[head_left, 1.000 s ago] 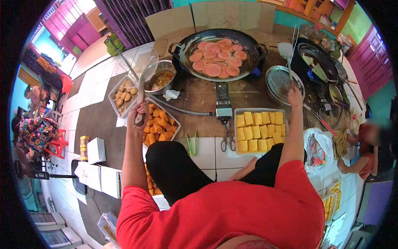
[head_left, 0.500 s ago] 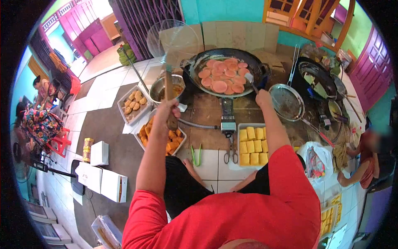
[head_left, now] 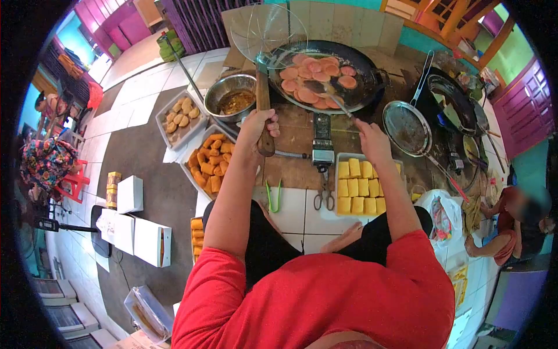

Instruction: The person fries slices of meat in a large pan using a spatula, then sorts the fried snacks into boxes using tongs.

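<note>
A big black wok (head_left: 372, 70) sits at the upper centre of the frame, full of round pink slices (head_left: 308, 96) frying. Below it, right of centre, a tray of yellow blocks (head_left: 360, 187) lies on the floor; left of centre is a tray of orange fried pieces (head_left: 209, 163). The left hand (head_left: 256, 125) is clamped on the wooden handle of a wire skimmer (head_left: 267, 32) raised over the wok's left rim. The right hand (head_left: 369, 136) grips a spatula (head_left: 325, 90) whose blade reaches among the slices.
</note>
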The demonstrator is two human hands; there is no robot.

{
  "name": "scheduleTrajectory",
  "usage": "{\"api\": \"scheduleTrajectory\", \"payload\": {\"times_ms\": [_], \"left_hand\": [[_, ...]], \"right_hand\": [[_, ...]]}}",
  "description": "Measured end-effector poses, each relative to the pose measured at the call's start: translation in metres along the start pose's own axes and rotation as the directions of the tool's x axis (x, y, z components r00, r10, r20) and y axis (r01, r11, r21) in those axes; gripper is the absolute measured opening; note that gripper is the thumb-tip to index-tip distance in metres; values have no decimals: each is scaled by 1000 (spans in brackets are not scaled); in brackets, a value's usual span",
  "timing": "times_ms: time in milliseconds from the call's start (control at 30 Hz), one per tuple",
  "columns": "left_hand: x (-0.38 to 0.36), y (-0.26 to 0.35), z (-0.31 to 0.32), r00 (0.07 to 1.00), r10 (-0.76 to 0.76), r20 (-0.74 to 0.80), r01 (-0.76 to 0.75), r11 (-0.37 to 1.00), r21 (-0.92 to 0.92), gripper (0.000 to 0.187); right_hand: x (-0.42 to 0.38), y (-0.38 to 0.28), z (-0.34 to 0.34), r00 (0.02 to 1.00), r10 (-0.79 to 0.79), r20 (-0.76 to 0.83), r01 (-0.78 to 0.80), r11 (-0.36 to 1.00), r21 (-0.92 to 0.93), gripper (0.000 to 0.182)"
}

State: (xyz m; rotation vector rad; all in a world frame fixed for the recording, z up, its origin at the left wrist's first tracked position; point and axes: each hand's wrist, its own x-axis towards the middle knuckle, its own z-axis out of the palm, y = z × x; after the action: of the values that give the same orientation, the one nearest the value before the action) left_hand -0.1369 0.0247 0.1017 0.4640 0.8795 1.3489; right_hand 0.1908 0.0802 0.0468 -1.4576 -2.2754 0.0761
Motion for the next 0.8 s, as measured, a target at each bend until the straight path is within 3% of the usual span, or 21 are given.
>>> {"api": "scheduleTrajectory", "payload": {"times_ms": [133,233,400,533,800], "left_hand": [[-1,1,3,1000,-9,7,9,999,-50,15],[-1,-3,6,1000,7,-15,-7,1000,-22,12],[-2,-3,8,1000,10,10,-10,1000,-5,12],[-5,-2,10,997,62,-53,-56,993,101,14],[0,-6,1,991,115,-67,-96,967,235,14]], "right_hand": [[-26,-27,5,983,68,168,-60,997,-54,42],[-25,-16,60,996,26,86,-16,993,-118,42],[15,-13,114,985,171,8,-171,984,54,42],[52,3,122,941,333,-65,-313,926,209,39],[103,68,71,903,399,-161,-407,913,-13,38]]}}
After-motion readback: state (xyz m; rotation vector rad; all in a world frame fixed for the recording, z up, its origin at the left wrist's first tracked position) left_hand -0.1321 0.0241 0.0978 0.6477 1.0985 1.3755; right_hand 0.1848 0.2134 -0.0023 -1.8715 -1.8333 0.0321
